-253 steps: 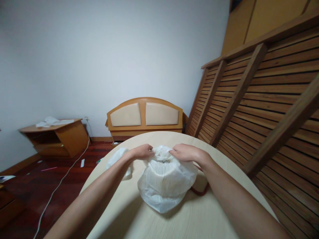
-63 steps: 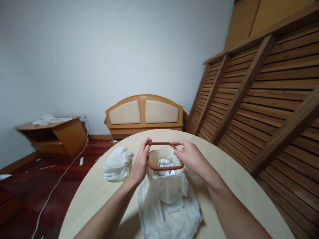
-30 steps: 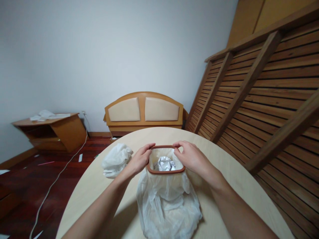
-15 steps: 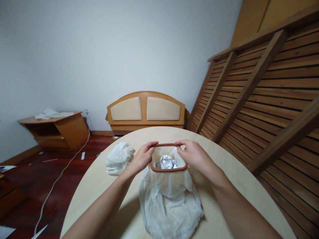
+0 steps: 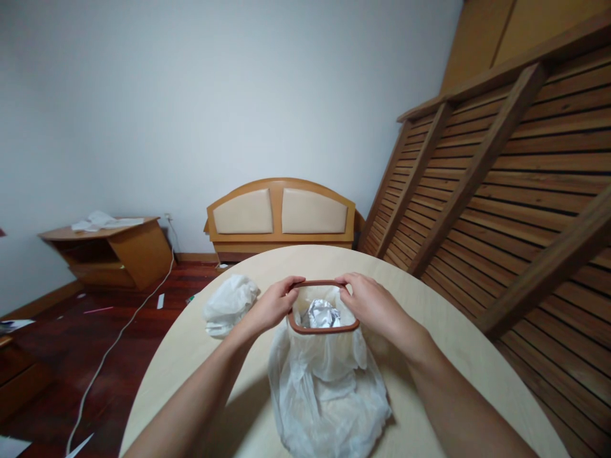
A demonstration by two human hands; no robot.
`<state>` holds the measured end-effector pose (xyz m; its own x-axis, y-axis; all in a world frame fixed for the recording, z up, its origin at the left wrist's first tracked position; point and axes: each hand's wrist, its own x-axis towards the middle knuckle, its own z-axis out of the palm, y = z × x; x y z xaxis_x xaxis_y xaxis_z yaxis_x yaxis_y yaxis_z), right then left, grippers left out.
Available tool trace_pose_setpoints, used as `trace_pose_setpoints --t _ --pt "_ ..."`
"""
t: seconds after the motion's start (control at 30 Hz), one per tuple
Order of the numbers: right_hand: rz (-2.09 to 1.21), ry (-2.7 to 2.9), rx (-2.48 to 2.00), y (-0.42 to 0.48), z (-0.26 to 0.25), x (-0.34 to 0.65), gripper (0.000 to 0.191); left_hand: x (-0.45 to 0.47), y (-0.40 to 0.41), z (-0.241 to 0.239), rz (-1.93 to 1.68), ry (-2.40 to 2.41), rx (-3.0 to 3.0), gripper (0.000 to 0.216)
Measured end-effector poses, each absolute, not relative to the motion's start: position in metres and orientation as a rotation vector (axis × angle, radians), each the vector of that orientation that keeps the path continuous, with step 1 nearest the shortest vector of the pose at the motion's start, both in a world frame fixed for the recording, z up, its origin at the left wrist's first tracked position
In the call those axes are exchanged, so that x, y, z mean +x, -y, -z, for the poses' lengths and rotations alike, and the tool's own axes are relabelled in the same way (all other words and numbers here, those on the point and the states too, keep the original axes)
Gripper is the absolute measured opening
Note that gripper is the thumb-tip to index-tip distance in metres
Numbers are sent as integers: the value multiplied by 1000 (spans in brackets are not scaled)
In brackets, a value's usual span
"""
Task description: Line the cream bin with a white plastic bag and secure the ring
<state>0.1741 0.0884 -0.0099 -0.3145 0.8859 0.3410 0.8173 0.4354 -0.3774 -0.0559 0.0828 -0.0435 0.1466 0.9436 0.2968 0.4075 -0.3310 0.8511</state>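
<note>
A small cream bin stands on the round table [image 5: 458, 356], lined with a white plastic bag [image 5: 329, 388] that drapes down its outside. A brown rim ring [image 5: 324, 329] sits on the bin's top over the bag. My left hand [image 5: 274, 305] is closed on the ring's left side. My right hand [image 5: 370, 302] is closed on its right side. Crumpled silver foil [image 5: 322, 313] lies inside the bin.
A second crumpled white bag [image 5: 229, 302] lies on the table left of my left hand. Beyond stand a wooden headboard [image 5: 281, 216], a low wooden cabinet [image 5: 114, 251] and a slatted bed frame [image 5: 501, 191] leaning at the right. A white cable [image 5: 114, 346] runs over the floor.
Earlier both hands gathered the bag at the bin's mouth. Since then the brown ring has been set over the bag on the bin, and both hands have stayed on it, pressing it lower.
</note>
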Motion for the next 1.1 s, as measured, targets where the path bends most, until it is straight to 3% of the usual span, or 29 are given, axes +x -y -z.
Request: trace_pose_setpoints --t 0.4,0.6,0.97,1.1 --pt "-67 2249 -1508 -81 9 168 22 -57 -71 32 -1162 -1361 2050 40" --pt "-12 2181 -1497 -79 1 166 27 -52 -44 11 -858 -1027 2443 77" --pt "21 1984 -1567 -98 -2 192 40 -30 -89 23 -1042 -1341 2478 36" --pt "-11 2019 -1593 -99 -2 198 42 -28 -112 26 -1066 -1366 2451 37"
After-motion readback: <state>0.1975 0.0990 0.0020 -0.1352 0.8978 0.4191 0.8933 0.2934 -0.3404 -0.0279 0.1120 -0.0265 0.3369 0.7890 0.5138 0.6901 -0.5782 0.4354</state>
